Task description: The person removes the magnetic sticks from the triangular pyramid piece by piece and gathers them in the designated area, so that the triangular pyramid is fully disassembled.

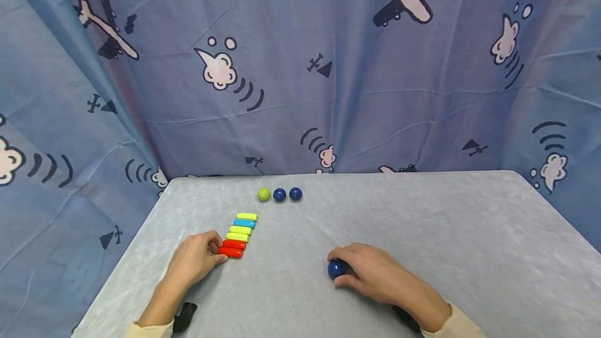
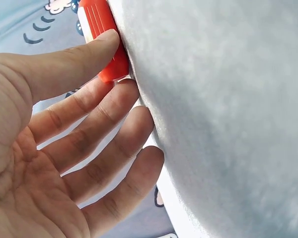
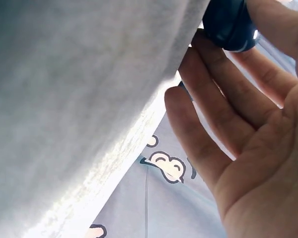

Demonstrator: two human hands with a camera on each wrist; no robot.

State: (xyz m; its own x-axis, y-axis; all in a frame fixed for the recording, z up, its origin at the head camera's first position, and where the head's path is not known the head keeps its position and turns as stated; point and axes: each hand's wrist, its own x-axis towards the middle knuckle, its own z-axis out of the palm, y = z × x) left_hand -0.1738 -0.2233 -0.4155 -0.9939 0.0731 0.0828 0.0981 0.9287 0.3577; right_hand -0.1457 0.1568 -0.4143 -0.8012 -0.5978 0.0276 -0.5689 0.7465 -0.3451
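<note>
My left hand (image 1: 194, 257) is at the near end of a slanting row of short coloured sticks. Its thumb and forefinger pinch the left end of the nearest red stick (image 1: 230, 253); in the left wrist view the thumb lies across that stick, the other fingers loosely bent below it. A second red stick (image 1: 234, 244) lies right behind. On the right, my right hand (image 1: 375, 270) grips a dark blue ball (image 1: 335, 269) on the table between thumb and fingers. The right wrist view shows only part of this shiny ball, at the top edge.
Beyond the red sticks lie yellow sticks (image 1: 240, 230) and a blue stick (image 1: 244, 223). Farther back, a green ball (image 1: 264, 194) and two dark blue balls (image 1: 296, 194) stand in a line. A patterned blue curtain (image 1: 281, 67) hangs behind the pale grey table (image 1: 446, 223).
</note>
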